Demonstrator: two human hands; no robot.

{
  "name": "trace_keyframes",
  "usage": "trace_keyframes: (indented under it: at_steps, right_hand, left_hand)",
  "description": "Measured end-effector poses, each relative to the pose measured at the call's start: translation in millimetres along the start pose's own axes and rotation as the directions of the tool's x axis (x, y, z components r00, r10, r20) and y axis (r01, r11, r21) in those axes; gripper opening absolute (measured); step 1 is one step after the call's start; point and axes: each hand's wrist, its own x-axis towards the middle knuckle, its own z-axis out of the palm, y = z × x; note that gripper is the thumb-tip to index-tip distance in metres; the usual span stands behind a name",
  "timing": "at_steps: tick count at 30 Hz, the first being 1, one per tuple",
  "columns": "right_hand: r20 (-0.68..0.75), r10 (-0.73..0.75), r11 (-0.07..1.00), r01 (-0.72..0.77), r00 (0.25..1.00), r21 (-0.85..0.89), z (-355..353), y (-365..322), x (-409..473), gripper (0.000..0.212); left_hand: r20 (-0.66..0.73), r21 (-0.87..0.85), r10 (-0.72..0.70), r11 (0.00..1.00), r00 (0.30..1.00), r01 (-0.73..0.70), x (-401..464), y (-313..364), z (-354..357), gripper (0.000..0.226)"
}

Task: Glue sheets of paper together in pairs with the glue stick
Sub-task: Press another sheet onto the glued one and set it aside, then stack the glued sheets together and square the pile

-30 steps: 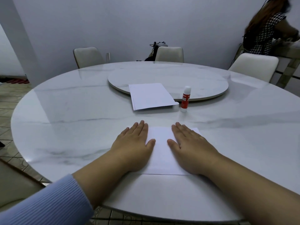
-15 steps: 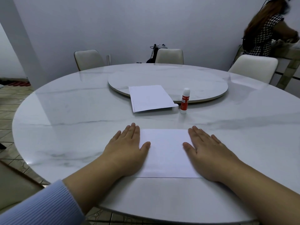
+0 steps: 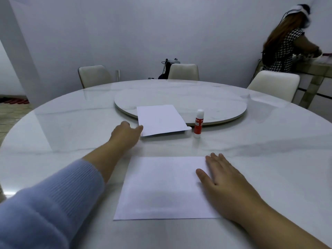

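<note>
Looking down from the head camera, I see my left hand stretched forward over the marble table, at the near-left corner of the paper stack. Its thumb tip touches that corner edge, and the fingers curl loosely on the far side, partly hidden behind the back of the hand; I cannot tell whether they have the corner pinched or only touch it. The stack lies half on the raised turntable and half overhanging it toward me, its near-right corner curled.

My right hand lies flat, palm down, fingers straight and close together, thumb spread out to the side. It presses on the right edge of the near sheet, with the thumb and part of the palm on the paper and the outer fingers on the bare table beside it. That sheet lies flat, squarely in front of me, well apart from the stack.

The glue stick stands upright with its white cap on, red body below, just right of the stack's curled corner and against the turntable's rim. Neither hand touches it.

A blue sleeve covers my left forearm. Three pale chairs stand round the far side, and another person stands at a counter to the far right.
</note>
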Motion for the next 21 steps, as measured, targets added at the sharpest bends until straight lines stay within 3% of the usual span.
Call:
trace_keyframes:
  at_steps: [2,8,12,15,17,19,21]
  right_hand:
    - [-0.055,0.018,0.997,-0.013,0.998,0.08,-2,0,0,0.061]
    - [-0.133,0.04,0.98,-0.014,0.99,0.197,-5,4,2,0.048]
    - [-0.204,0.055,0.968,-0.002,0.978,0.251,-8,6,3,0.039]
    - [-0.315,-0.025,0.974,0.094,0.949,0.206,-11,3,0,0.03]
    - [-0.4,-0.097,0.96,0.191,0.911,0.203,-15,-6,-6,0.024]
    - [-0.383,-0.074,0.892,0.233,0.921,0.387,-18,-21,-8,0.021]
    - [-0.201,0.003,0.682,0.145,0.98,0.717,-22,-44,-6,0.023]
  left_hand:
    - [0.036,-0.104,-0.087,0.99,0.996,0.091,15,10,8,0.047]
    - [0.079,-0.06,-0.219,0.973,0.973,0.224,37,30,20,0.039]
    - [0.077,-0.277,-0.245,0.926,0.966,0.257,43,21,13,0.021]
    - [0.165,-0.681,-0.262,0.667,0.951,0.302,25,7,-6,0.013]
    - [0.202,-0.844,-0.245,0.448,0.948,0.295,0,3,-18,0.012]
    - [0.22,-0.926,-0.211,0.261,0.952,0.272,-31,4,-25,0.017]
    - [0.207,-0.955,-0.195,0.174,0.959,0.242,-65,12,-26,0.016]
